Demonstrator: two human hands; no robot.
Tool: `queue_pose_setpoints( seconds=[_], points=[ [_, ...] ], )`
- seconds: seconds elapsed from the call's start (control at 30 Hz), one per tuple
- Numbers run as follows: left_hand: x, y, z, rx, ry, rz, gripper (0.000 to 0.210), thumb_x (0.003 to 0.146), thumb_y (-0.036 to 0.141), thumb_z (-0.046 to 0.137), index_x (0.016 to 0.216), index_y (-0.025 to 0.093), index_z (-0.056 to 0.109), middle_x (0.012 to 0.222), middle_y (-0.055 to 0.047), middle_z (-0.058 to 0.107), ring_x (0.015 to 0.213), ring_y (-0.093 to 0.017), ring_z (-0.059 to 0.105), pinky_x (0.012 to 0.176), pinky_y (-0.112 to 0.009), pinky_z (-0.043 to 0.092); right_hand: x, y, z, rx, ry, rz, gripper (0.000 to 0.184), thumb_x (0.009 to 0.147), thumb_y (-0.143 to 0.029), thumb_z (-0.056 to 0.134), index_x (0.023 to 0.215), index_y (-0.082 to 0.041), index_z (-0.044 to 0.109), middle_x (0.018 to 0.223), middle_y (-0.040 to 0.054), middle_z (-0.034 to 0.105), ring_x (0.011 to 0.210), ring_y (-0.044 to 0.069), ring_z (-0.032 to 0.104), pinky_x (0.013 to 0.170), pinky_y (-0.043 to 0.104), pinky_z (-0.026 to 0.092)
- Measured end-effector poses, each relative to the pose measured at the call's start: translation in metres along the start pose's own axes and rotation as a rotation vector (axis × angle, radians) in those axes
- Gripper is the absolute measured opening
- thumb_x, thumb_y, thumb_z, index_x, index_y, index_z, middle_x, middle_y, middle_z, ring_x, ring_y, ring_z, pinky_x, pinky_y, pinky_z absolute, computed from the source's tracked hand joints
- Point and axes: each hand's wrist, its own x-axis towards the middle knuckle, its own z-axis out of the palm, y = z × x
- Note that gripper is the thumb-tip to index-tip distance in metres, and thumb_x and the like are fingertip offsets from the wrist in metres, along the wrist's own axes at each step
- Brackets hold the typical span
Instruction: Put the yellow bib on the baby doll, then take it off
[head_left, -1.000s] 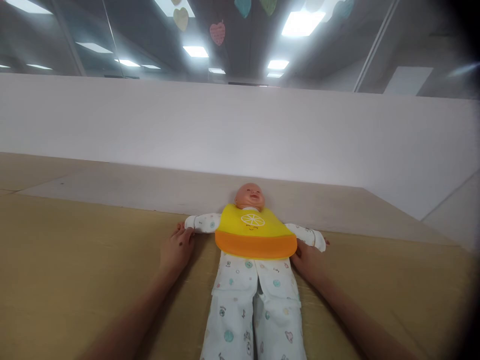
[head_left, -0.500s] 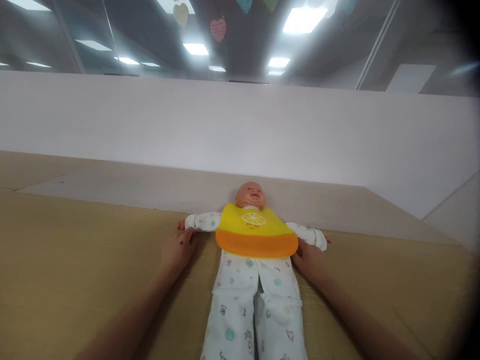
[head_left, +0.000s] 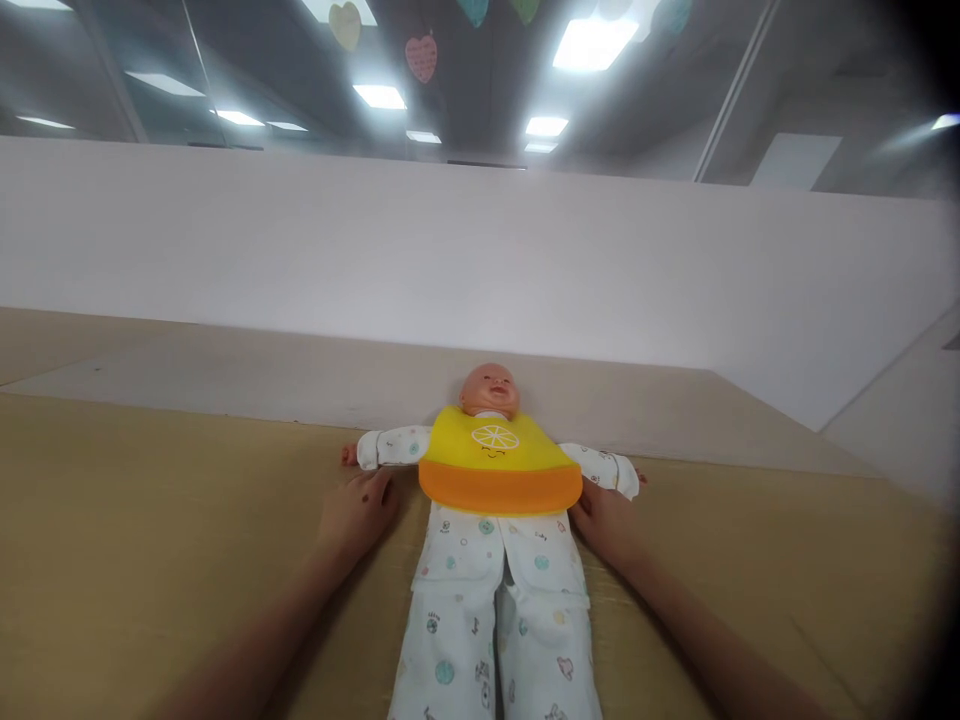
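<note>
A baby doll (head_left: 491, 390) lies on its back with both arms stretched out sideways. It wears white printed clothes (head_left: 457, 570). A yellow bib (head_left: 495, 450) with an orange pocket (head_left: 501, 488) covers its chest. My left hand (head_left: 361, 510) rests just below the doll's sleeve on the left (head_left: 397, 446), fingers loosely bent and holding nothing. Beside the bib's right corner, my right hand (head_left: 606, 518) has its thumb and fingers apart, touching or very near the other sleeve (head_left: 604, 470). The fingertips there are partly hidden.
The doll lies on a tan surface (head_left: 187, 540) with a pale strip (head_left: 247, 375) along its back. Behind stands a white low wall (head_left: 420, 260). Glass above it carries heart-shaped paper notes (head_left: 421, 58).
My left hand has come off the doll's cuff and hand and moved slightly down and inward. My right hand stays by the bib corner. The view has shifted slightly.
</note>
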Motion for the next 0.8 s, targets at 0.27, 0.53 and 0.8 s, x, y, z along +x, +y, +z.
queue_pose_setpoints(
  seconds=[0.27, 0.53, 0.8],
  points=[
    [0.000, 0.006, -0.002, -0.030, -0.052, 0.006, 0.029, 0.088, 0.027, 0.038, 0.092, 0.019, 0.066, 0.093, -0.008, 0.072, 0.084, -0.025, 0.065, 0.062, -0.031, 0.040, -0.008, -0.007, 0.000, -0.017, 0.017, -0.084, 0.028, 0.091, -0.024, 0.037, 0.088, -0.016, 0.064, 0.082, 0.0085, 0.069, 0.071, 0.018, 0.061, 0.058, 0.025, 0.025],
    [-0.001, 0.003, 0.002, -0.041, -0.032, 0.002, 0.030, 0.089, 0.028, 0.038, 0.097, 0.020, 0.066, 0.092, -0.007, 0.072, 0.082, -0.025, 0.066, 0.060, -0.031, 0.039, -0.004, -0.005, -0.003, 0.021, 0.020, 0.029, 0.032, 0.092, -0.030, 0.035, 0.103, -0.019, 0.063, 0.085, 0.0077, 0.070, 0.071, 0.019, 0.062, 0.056, 0.025, 0.025],
    [0.001, 0.002, 0.001, -0.066, -0.056, -0.030, 0.030, 0.088, 0.028, 0.038, 0.100, 0.021, 0.065, 0.095, -0.008, 0.072, 0.083, -0.025, 0.066, 0.062, -0.032, 0.040, -0.009, 0.017, -0.005, 0.043, -0.004, 0.182, 0.039, 0.089, -0.033, 0.040, 0.120, -0.023, 0.062, 0.087, 0.0082, 0.069, 0.076, 0.020, 0.064, 0.061, 0.025, 0.036]
  ],
)
